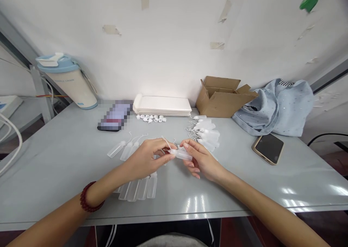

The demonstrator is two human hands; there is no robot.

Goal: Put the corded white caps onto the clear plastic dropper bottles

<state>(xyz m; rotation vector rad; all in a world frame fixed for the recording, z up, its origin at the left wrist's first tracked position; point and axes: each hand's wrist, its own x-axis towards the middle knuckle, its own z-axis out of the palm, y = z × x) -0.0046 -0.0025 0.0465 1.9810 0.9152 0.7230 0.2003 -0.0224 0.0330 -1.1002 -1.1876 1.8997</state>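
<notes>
Between my two hands lies a small translucent plastic squeeze bottle, held roughly level above the table. My left hand pinches its neck end, where a thin white strap sticks up. The fingers of my right hand are closed round the bottle's body. Partly behind my left hand are several bottles with straps. Below that hand, near the table's front edge, more clear bottles lie side by side. Beyond my right hand rests a pile of bottles with thin straps.
Small white caps lie before a stack of white envelopes. An open cardboard box stands at the back, beside a light blue cloth bag. One phone is at right, another phone at left near a tumbler.
</notes>
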